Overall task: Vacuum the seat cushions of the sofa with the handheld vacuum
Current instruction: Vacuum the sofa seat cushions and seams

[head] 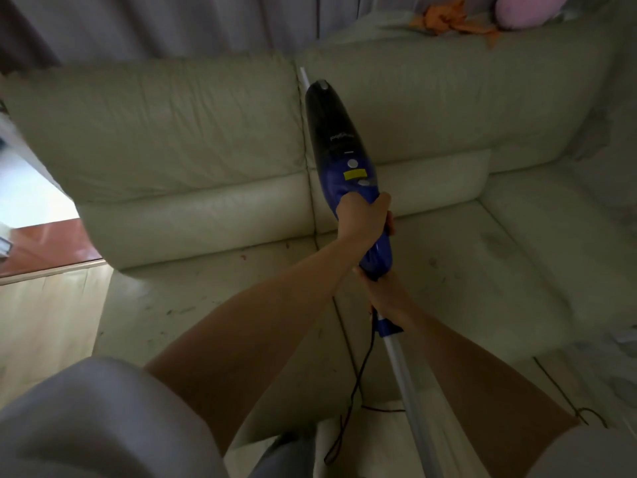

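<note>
one blue and black handheld vacuum (344, 157) points at the crack between two sofa back cushions (172, 122). two hands hold it: left hand (362, 222) wrapped round the handle, right hand (382, 294) gripping the back end. its nose is hard to see. a silver pole (410, 391) and black cord (358, 384) hang below. orange cloth (451, 20) lies on top.

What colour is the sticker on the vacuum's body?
Yellow, a rectangular sticker on the blue handheld vacuum, clearest in the head view.
</note>
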Tool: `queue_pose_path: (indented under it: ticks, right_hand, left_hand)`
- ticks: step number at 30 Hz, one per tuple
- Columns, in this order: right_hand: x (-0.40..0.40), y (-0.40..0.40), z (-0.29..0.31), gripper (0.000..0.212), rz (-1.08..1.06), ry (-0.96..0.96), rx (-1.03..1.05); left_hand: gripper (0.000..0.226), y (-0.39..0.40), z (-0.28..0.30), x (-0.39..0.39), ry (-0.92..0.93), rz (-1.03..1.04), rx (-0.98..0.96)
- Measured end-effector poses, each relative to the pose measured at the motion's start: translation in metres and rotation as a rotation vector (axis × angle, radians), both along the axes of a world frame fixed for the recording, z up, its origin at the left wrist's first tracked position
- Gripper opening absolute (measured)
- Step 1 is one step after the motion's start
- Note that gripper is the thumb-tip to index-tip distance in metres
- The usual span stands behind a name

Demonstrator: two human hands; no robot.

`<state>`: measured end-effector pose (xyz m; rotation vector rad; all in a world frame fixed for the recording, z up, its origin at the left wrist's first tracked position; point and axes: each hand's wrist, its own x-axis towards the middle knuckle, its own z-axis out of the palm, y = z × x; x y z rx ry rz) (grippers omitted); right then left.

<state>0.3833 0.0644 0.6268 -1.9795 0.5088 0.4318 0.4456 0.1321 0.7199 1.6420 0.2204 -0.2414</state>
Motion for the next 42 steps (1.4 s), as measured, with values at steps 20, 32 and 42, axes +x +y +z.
queue_pose_path:
  ticks: [20,32,42]
  right_hand:
    - [-0.062,-0.014,-0.067,0.038,0.061,0.116,-0.103]
    - [-0.087,-0.018,-0.109,0.045,0.110,0.189,-0.246]
    - [-0.103,-0.031,-0.111,0.044,0.210,0.177,-0.350]
  left_hand:
    - [0.029,-0.012,-0.069,-0.051,0.198,0.054,0.018]
    - [0.024,-0.009,-0.124,-0.065,0.320,0.069,-0.098]
    - [0.022,-0.017,-0.135,-0.079,0.349,0.072,-0.141]
